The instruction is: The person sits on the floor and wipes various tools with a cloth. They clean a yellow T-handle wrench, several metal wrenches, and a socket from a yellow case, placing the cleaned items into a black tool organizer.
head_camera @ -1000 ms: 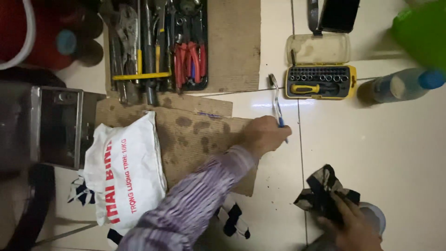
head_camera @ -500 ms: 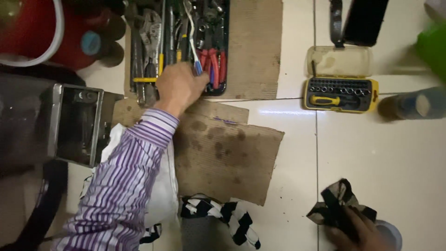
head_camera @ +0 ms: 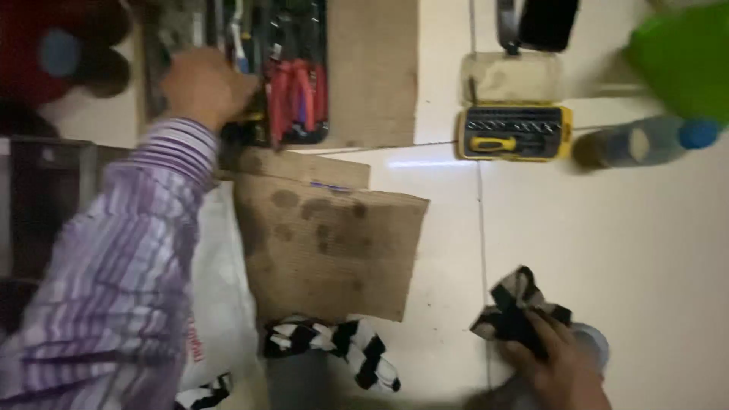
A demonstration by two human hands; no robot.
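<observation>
left hand (head_camera: 203, 85) in open black tool tray (head_camera: 304, 135) at floor's far-left edge, on blurred tools, grip unclear | tools' long axes run away from person | right hand (head_camera: 558, 363) closed on black-and-white cloth (head_camera: 515, 310), near edge

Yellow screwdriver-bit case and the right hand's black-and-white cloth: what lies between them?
Head view: bare cream floor tile between yellow bit case and cloth in right hand.

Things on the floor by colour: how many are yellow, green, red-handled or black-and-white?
Yellow: 1, the screwdriver bit case
Green: 1, the blurred green container
Red-handled: 1, the pliers in the tool tray
Black-and-white: 2, the striped cloth and the cloth in the right hand
Total: 5
</observation>
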